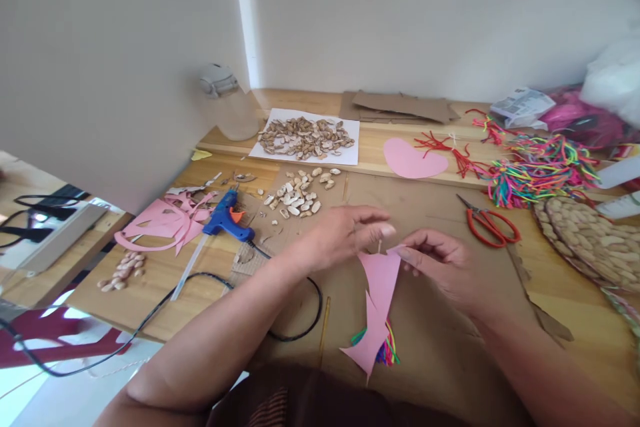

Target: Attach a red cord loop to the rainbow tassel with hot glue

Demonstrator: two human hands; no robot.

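A pink paper piece (383, 283) with curved cut edges hangs upright between my hands, its pointed lower end over a multicoloured tassel (387, 350). The thumb and fingers of my right hand (437, 263) pinch its top right corner. My left hand (345, 237) is at the top left of the paper, its fingers closed round a thin pale stick-like thing (379, 245) that I cannot clearly make out. Brown cardboard (430, 320) lies beneath both hands.
A blue glue gun (227, 217) with a black cord, pink scraps (165, 220) and peanut shells (297, 197) lie left. Red-handled scissors (490, 225), colourful tassels (540, 170) and a peanut-shell-covered piece (590, 240) are right. Behind are shells on white paper (350, 147) and a pink oval (415, 160).
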